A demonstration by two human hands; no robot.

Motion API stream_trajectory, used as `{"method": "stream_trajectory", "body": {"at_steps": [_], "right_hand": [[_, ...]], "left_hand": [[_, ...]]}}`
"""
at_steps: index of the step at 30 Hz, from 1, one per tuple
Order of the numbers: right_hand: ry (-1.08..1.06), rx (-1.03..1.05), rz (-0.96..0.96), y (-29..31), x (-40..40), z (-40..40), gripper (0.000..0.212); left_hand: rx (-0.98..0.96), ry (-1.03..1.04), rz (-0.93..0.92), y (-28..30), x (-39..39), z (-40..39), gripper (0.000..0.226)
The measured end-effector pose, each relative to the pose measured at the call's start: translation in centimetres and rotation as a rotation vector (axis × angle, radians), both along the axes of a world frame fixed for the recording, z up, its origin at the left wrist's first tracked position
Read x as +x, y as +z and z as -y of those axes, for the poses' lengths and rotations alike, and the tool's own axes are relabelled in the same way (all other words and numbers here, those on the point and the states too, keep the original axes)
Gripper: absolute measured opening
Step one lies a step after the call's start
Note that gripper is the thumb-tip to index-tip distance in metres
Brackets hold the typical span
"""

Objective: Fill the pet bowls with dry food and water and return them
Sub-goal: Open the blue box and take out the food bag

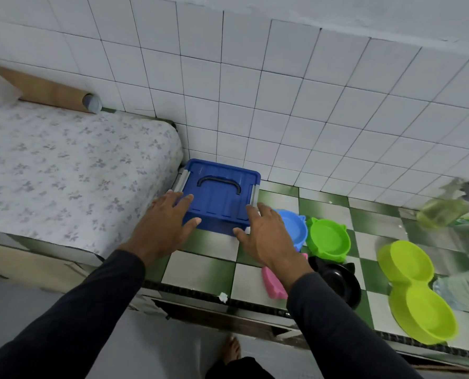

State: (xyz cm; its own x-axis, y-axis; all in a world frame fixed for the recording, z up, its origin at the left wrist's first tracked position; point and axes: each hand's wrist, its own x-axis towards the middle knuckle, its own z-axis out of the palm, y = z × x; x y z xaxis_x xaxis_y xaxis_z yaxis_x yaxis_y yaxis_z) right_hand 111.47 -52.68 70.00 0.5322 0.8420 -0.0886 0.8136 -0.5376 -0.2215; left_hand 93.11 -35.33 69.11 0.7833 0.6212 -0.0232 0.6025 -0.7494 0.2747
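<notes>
A blue lidded storage box with a dark handle and grey side latches stands on the green-and-white tiled counter against the wall. My left hand lies spread at its near left corner, my right hand at its near right corner, fingers apart on both. Whether they touch the box I cannot tell. Right of the box sit a light blue bowl, a green bowl, a black bowl, a pink bowl partly under my right wrist, and a lime double bowl.
A mattress in a floral sheet fills the left, with a cardboard tube behind it. A yellowish bottle and a clear water bottle lie blurred at the far right. My bare foot is on the grey floor below.
</notes>
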Motion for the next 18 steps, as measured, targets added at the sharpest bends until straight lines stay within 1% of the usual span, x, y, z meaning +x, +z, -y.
{"method": "stream_trajectory", "body": {"at_steps": [2,6,14,18], "right_hand": [[0.001,-0.001,-0.009,-0.3,0.8,-1.2,0.069],[0.007,-0.020,-0.010,-0.9,2.4,-3.6,0.073],[-0.014,-0.049,-0.027,-2.0,4.7,-6.7,0.072],[-0.040,-0.090,-0.044,-2.4,5.2,-8.0,0.071]], "left_hand": [[-0.008,0.004,-0.002,-0.3,0.7,-1.3,0.087],[0.013,-0.008,0.008,-0.8,2.4,-3.5,0.071],[-0.007,-0.032,0.033,-2.0,4.7,-7.2,0.074],[-0.034,-0.028,0.040,-2.8,5.1,-9.0,0.071]]}}
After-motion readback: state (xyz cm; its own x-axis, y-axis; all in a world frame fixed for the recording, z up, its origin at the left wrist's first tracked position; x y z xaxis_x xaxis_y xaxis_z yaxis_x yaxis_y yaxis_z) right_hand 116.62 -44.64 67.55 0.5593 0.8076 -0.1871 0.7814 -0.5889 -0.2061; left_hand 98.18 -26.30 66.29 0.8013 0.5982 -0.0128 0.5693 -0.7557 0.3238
